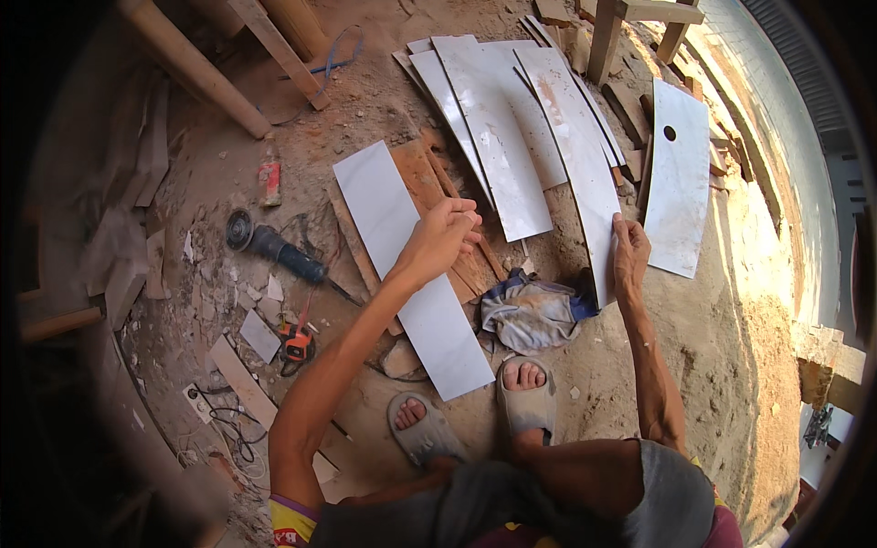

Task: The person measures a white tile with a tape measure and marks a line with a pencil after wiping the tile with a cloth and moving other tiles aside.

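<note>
Right of centre, the right hand grips the lower right edge of a long white tile, its fingers closed on that edge; the tile slants from the top of the frame down to the middle right, beside a spread of overlapping white tiles. Near the centre, the left hand hangs over a wooden board and a white strip, its fingers loosely bent; whether they hold anything small, or touch what is below, I cannot tell. The white strip lies slantwise, its upper end on the board and its lower end near two sandalled feet at lower centre. Just right of the strip is a crumpled grey and blue cloth, beside the lower end of the gripped tile. Another white tile with a round dark hole leans at upper right. At centre left, an angle grinder lies on the dusty ground, below a bottle with a red label. Farther down on the left are an orange and black tape measure, a small tile scrap and a narrow pale strip.
</note>
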`<state>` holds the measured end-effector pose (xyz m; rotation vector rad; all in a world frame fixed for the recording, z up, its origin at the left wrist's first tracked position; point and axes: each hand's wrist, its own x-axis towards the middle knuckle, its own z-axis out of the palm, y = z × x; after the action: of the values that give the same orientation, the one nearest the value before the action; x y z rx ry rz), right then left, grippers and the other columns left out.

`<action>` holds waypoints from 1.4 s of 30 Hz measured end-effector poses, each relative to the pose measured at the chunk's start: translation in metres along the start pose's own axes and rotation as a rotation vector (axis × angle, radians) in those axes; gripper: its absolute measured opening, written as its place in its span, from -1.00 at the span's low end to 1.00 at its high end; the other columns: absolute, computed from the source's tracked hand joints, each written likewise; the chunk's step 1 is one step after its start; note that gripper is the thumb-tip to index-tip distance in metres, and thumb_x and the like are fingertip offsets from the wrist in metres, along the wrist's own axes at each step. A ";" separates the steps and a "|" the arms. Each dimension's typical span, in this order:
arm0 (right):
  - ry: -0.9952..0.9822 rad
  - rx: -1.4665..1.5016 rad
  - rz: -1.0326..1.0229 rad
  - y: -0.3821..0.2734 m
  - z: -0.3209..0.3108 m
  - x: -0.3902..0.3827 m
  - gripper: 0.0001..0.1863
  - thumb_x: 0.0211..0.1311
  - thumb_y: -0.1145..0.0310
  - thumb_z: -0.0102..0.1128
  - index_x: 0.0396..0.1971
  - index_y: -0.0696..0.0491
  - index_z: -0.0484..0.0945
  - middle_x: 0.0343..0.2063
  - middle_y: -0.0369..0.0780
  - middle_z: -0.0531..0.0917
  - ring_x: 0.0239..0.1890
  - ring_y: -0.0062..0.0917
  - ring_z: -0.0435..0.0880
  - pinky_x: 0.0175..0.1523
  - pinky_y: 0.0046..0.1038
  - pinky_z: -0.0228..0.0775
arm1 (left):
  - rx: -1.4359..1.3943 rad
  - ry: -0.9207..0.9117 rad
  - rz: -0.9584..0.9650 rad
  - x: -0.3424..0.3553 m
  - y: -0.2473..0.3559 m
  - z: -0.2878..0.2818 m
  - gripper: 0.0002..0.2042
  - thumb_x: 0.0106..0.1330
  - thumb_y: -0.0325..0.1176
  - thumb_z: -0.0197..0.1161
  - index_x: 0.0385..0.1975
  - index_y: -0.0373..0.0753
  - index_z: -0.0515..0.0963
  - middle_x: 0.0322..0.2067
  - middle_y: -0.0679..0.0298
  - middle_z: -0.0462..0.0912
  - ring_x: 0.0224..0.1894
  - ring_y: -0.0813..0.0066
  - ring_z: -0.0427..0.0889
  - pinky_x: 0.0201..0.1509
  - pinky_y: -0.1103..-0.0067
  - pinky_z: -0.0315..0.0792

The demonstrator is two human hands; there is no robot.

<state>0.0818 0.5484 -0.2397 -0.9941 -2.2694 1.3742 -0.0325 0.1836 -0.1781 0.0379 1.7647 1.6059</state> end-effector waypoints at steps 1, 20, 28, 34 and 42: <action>0.012 -0.010 -0.008 0.009 -0.003 0.013 -0.52 0.52 -0.04 0.34 -0.33 0.14 0.68 -0.49 -0.40 0.53 -0.40 -0.67 0.39 -0.27 -0.52 0.25 | 0.060 -0.026 -0.005 0.006 0.001 -0.001 -0.55 0.70 -0.23 0.04 0.39 -0.45 0.39 0.24 -0.06 0.65 0.14 0.27 0.73 0.22 0.46 0.64; -0.013 -0.154 0.107 0.068 0.036 0.110 -0.37 0.41 -0.24 0.32 -0.12 0.15 0.73 -0.28 -0.11 0.77 -0.18 -0.40 0.70 0.08 -0.35 0.50 | -0.067 0.218 -0.351 0.112 0.009 0.048 -0.43 0.70 -0.19 0.06 0.38 -0.66 0.28 0.31 -0.20 0.43 0.33 0.05 0.56 0.39 0.31 0.61; 0.046 -0.535 -0.139 0.042 0.038 0.099 -0.34 0.42 -0.24 0.34 0.03 0.14 0.61 -0.10 -0.03 0.71 -0.03 -0.23 0.70 0.13 -0.19 0.52 | -0.079 0.332 -0.273 0.107 -0.006 0.044 -0.56 0.68 -0.27 0.10 0.24 -0.61 0.42 0.11 -0.09 0.57 0.17 0.17 0.64 0.27 0.36 0.68; -0.377 -0.355 -0.376 -0.050 0.062 0.005 0.07 0.15 -0.34 0.54 0.37 0.24 0.40 0.11 0.09 0.56 0.20 -0.03 0.59 0.30 -0.05 0.45 | -0.127 0.364 -0.194 0.102 -0.001 0.058 -0.57 0.66 -0.31 0.12 0.29 -0.57 0.35 0.19 -0.12 0.59 0.13 0.21 0.68 0.28 0.38 0.61; -0.519 -0.320 -0.315 -0.095 0.084 -0.013 0.19 0.10 -0.15 0.56 0.59 0.16 0.16 0.39 0.18 0.38 0.38 0.00 0.51 0.40 -0.06 0.44 | -0.063 0.500 0.214 0.088 0.011 0.090 -0.74 0.63 -0.34 0.14 0.09 -0.39 0.33 -0.06 -0.02 0.54 0.01 0.11 0.58 0.17 0.20 0.48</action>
<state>0.0048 0.4558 -0.1979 -0.3429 -2.9386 1.2610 -0.0546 0.3049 -0.2065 -0.2308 2.1386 1.9471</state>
